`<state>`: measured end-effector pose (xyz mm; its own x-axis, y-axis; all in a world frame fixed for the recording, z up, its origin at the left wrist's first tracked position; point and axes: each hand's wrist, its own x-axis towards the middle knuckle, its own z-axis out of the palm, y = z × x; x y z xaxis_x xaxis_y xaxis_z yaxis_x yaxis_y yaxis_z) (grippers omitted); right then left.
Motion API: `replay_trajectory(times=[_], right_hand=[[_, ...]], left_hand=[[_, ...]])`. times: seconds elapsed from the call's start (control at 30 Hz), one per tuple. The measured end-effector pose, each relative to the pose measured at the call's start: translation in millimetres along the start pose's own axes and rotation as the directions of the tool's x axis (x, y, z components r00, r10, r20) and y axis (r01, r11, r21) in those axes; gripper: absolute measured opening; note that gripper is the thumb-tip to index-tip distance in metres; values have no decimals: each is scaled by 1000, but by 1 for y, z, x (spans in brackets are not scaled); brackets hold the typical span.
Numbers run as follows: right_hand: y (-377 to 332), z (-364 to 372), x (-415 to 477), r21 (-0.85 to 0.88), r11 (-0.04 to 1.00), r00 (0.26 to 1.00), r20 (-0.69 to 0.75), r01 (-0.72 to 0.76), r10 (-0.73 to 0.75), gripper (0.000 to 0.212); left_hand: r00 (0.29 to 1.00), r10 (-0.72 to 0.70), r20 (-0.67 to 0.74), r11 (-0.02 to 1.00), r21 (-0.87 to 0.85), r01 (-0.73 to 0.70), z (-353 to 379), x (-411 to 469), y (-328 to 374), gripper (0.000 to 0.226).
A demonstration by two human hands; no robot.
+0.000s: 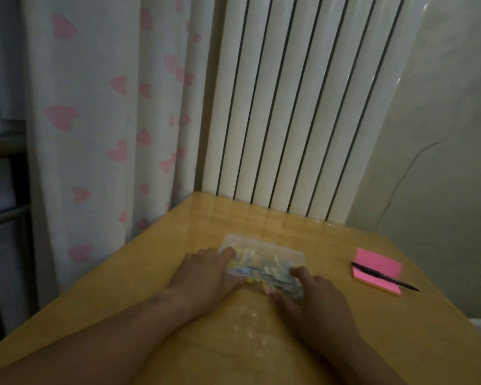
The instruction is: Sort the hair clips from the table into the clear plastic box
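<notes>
In the middle of the wooden desk [150,273] lies the clear plastic box [264,252], its long side running left to right, with both hands on it. The left hand [206,276] is clamped on the box's left end: its fingers [229,252] curl over the top there and the thumb lies along the near edge. The right hand [317,301] is at the near right corner, its forefinger [299,272] stretched out on top of the box and the thumb by the near edge; the blur does not let me tell whether this hand grips the box or only rests on it. Through the plastic show the hair clips [250,252], small pale pieces in yellow, pink and white, too blurred to count. One pink clip [267,290] shows at the box's near edge between the two hands; whether it is inside or just outside the wall cannot be told. Well apart to the right, a pink pad of sticky notes [372,262] lies flat on the desk, and a black pen [383,277] rests slantwise across it, its tip past the pad's right edge. Beyond the far edge of the desk stands a white ribbed radiator [289,107], with a white curtain [95,107] printed with pink hearts to its left
</notes>
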<state>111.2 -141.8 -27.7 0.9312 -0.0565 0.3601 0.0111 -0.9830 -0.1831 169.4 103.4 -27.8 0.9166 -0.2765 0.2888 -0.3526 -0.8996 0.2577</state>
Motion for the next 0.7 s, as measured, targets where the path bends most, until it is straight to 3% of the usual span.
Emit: replay_trajectory(times=[0.17,0.53,0.7], right_hand=[[-46,41,62,42,998,999,14,44,-44,58],[-54,67,99,101,995,1000,-21,-5,7,56],[-56,54,86,149,986,996,53,-74,67,86]], left_hand=[[993,-114,-20,990,-87,112,2,40,-67,69],[985,-164,-62,983,-99,157,19,79,-88,69],[973,-183,-142,983,-52,177,15,67,-80,102]])
